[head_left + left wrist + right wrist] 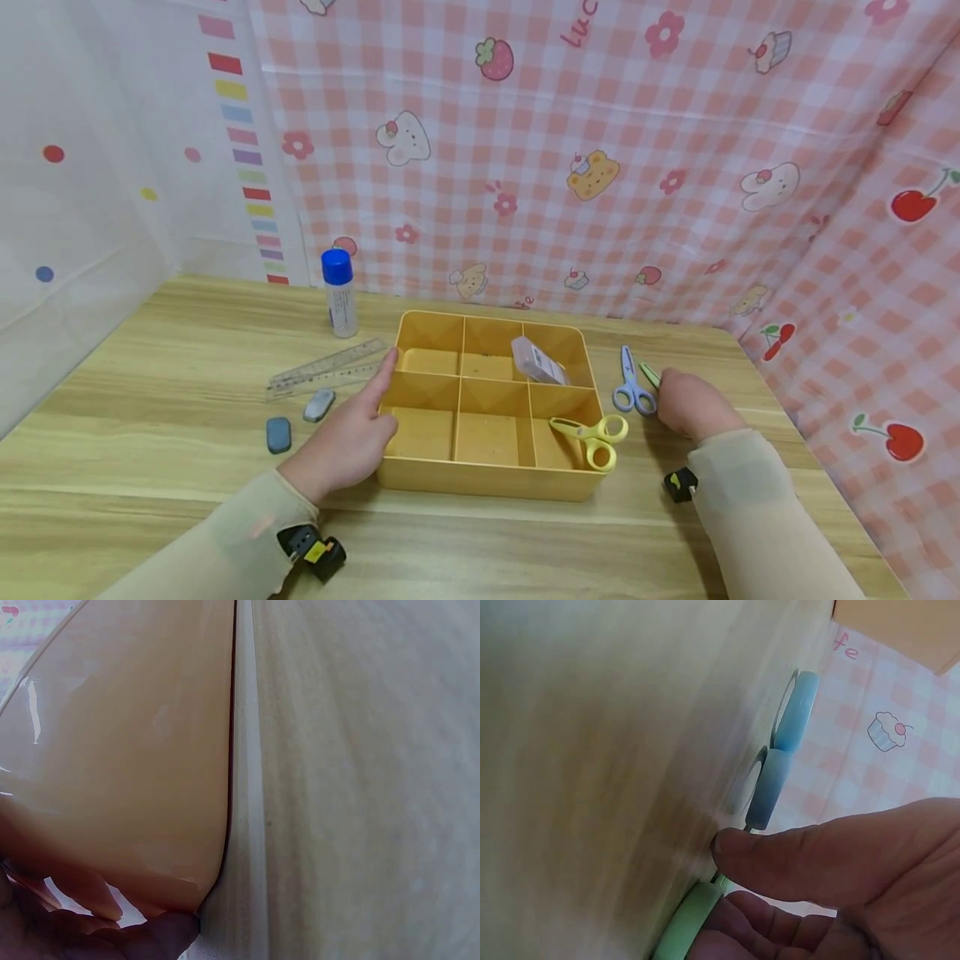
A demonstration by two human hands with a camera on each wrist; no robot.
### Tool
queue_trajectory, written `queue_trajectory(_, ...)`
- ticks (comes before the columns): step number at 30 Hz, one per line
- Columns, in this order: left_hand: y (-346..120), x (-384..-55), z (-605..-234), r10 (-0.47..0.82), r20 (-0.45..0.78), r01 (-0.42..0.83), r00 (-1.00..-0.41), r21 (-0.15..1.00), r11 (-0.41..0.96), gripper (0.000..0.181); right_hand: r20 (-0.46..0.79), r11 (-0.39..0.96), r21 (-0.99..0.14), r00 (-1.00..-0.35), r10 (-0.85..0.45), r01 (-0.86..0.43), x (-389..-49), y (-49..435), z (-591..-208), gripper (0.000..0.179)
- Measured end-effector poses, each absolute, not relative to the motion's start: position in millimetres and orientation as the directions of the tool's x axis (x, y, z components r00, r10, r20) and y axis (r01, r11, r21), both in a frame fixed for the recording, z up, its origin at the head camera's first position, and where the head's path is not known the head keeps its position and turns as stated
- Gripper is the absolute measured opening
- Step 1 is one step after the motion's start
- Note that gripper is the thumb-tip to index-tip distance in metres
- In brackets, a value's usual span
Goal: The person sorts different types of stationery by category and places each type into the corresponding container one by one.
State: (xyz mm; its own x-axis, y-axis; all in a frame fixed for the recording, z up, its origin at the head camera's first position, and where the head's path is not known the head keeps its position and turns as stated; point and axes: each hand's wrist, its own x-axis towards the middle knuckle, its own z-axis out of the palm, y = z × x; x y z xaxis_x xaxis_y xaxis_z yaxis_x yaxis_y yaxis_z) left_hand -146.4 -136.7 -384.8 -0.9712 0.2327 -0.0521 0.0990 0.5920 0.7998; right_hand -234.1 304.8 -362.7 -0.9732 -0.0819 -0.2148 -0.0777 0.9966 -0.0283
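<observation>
My left hand point(347, 440) rests along the left side of a yellow six-compartment organizer box point(487, 479), index finger straight along the rim. In the left wrist view its fingertips point(161, 937) touch the box's smooth side wall point(142, 750) low down. My right hand point(693, 404) pinches green scissors point(649, 375) on the table, right of the box. Thumb and curled fingers close around them near the green handle point(686, 922). Beside them lie blue scissors point(631, 392), blades pointing away. Yellow scissors point(585, 429) lean in the front-right compartment, handles over the rim.
A small clear plastic case point(538, 362) leans in the back-right compartment. Left of the box are a blue-capped glue stick point(341, 296) standing upright, clear rulers point(315, 372), a grey eraser point(319, 405) and a darker blue-grey eraser point(278, 435). A checked curtain point(480, 167) hangs behind.
</observation>
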Motion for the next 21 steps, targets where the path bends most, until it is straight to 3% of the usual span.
queue_trajectory(11,-136.9,-146.5,-384.9,0.227,-0.044,0.103,-0.973,0.795,0.598,0.078,-0.264,0.999,-0.041,-0.964,-0.019,-0.008,-237.6,307.1,-364.3,0.014)
queue_trajectory(21,-137.3,-147.3,-385.7,0.230,-0.049,0.100,-0.972,0.799,0.592,0.079,-0.224,0.997,-0.046,-0.972,-0.075,-0.067,-238.0,308.8,-366.0,0.014)
